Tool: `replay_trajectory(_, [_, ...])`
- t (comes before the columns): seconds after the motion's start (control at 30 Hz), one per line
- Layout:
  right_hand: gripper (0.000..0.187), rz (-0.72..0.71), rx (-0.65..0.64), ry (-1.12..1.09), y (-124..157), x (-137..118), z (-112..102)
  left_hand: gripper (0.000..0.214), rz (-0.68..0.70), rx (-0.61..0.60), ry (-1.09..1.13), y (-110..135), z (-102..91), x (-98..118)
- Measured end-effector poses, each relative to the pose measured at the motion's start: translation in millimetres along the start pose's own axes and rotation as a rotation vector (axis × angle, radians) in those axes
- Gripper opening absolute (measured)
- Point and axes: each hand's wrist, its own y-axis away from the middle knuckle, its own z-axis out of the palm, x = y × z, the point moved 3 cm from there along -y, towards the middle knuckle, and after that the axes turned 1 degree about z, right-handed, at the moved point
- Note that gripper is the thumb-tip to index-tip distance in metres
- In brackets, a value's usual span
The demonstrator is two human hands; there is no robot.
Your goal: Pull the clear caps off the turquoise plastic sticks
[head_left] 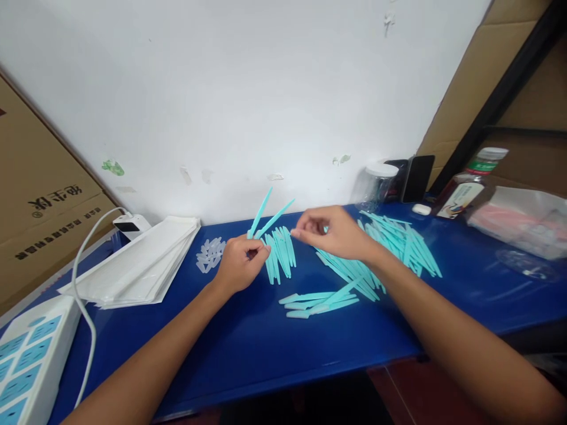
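My left hand (243, 260) is closed around two turquoise eyebrow razors (261, 212), whose slim ends stick up and spread apart above the fist. To its right hovers my right hand (330, 232), with thumb and fingertips drawn together in a pinch; whatever is in them, if anything, is too small to make out. Between the hands a row of turquoise razors (280, 254) lies on the blue table (248, 348). Several more razors (321, 302) lie nearer me, and larger heaps (401, 242) spread under and beyond my right forearm. Small clear blade caps (210, 254) are piled left of my left hand.
On the left are white paper sleeves (142, 265), a power strip (38, 348) with a white cable, and a cardboard box (39, 195). A lidded clear jar (378, 183), a phone (419, 179), a bottle (469, 183) and a plastic bag (522, 221) stand at the right back.
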Motion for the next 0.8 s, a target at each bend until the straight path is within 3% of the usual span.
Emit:
replay_trajectory(0.07, [0.026,0.112,-0.389,-0.097,4.4,2.4,12.5,0.046,-0.009,0.014,-0.004,0.1,0.7,-1.5])
replay_trajectory(0.13, [0.028,0.173,-0.684,-0.078,11.1,5.8,24.1,0.046,-0.002,0.011,0.0,0.5,2.4,-1.4])
replay_trajectory(0.27, [0.03,0.258,-0.882,0.006,19.3,13.8,37.4,0.046,0.009,-0.02,0.05,1.2,4.4,0.4])
replay_trajectory(0.43, [0.019,0.238,-0.877,-0.002,19.3,11.7,38.7,0.046,0.007,-0.096,0.264,1.7,2.6,4.3])
replay_trajectory(0.67, [0.021,0.244,-0.453,-0.274,5.7,4.3,13.9,0.049,0.007,-0.133,0.512,3.0,3.2,6.6])
replay_trajectory(0.8, [0.03,0.203,-0.347,-0.279,3.9,1.6,12.6,0.049,0.011,-0.141,0.504,4.3,4.2,8.7])
